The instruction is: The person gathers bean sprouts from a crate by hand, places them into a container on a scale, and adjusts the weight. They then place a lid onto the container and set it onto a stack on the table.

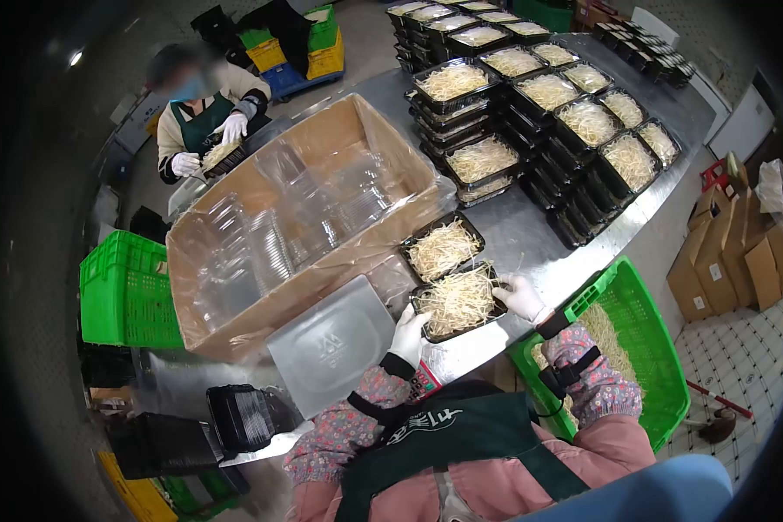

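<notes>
Head view: left hand [407,335] and right hand [522,297], both gloved, grasp opposite ends of a black sprout tray [458,301] on the bench [531,235]. Fingers curl over the rims. Best kept level, so loose sprouts stay inside.

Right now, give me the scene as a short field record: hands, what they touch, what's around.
left hand: gloved, on near-left edge of a black tray of sprouts
right hand: gloved, on the same tray's right edge
second tray, filled, just behind the first
surface: metal table
stacks: filled trays at far end
box: cardboard box with clear lids, left
crate: green crate, right
co-worker: person across, holding a tray
</notes>
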`<action>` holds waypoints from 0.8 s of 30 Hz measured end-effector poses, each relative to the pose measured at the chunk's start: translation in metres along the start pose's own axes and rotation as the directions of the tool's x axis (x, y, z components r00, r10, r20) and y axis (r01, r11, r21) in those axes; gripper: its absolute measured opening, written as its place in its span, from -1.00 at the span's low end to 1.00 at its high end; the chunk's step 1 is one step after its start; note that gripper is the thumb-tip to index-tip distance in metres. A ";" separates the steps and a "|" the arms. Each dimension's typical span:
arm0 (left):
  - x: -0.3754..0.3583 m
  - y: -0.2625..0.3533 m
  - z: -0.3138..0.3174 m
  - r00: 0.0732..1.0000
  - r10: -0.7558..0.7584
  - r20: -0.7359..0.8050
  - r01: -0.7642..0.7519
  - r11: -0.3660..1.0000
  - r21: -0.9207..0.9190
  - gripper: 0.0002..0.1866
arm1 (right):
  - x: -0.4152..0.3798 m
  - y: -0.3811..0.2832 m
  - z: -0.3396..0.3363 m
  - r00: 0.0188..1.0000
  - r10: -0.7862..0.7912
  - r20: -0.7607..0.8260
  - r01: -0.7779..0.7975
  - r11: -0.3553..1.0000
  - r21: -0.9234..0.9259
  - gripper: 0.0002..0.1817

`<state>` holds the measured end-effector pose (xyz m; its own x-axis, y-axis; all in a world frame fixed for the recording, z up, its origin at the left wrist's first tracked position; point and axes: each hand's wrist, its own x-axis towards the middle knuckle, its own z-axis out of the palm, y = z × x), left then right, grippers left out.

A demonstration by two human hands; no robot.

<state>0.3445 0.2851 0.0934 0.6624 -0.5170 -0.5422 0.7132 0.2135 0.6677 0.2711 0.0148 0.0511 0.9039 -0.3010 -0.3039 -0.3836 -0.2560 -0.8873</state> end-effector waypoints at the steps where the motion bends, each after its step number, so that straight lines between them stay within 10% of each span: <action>1: -0.014 0.012 0.002 0.996 0.055 0.064 -0.056 0.998 0.012 -0.46 | -0.012 -0.030 -0.002 0.992 -0.120 -0.034 0.114 0.983 -0.140 -0.68; 7: -0.078 0.053 -0.062 0.910 0.411 0.051 -0.414 0.899 0.142 -0.41 | -0.032 -0.107 0.061 0.954 -0.292 0.072 0.295 0.955 -0.034 -0.63; 12: -0.131 0.042 -0.131 0.727 0.591 -0.349 -0.411 0.782 0.468 -0.54 | -0.030 -0.128 0.138 0.849 -0.391 0.355 0.470 0.866 -0.171 -0.53; 17: -0.145 0.038 -0.158 0.731 0.475 -0.491 -0.405 0.880 0.248 -0.49 | -0.005 -0.152 0.153 0.863 -0.450 0.229 0.501 0.822 -0.271 -0.23; 20: -0.134 0.032 -0.147 0.543 0.664 -0.514 -0.567 0.742 0.359 -0.45 | -0.003 -0.180 0.188 0.721 -0.644 0.255 0.675 0.571 -0.466 -0.21; 24: -0.121 0.028 -0.128 0.358 0.934 0.007 -0.257 0.091 0.962 -0.41 | -0.037 -0.182 0.237 0.338 -0.617 0.711 0.929 0.098 -0.357 -0.25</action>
<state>0.3135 0.4598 0.1126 0.9013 0.0086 0.4332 -0.3261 -0.6450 0.6911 0.3523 0.2906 0.1417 0.6765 0.7093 0.1981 0.7348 -0.6323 -0.2454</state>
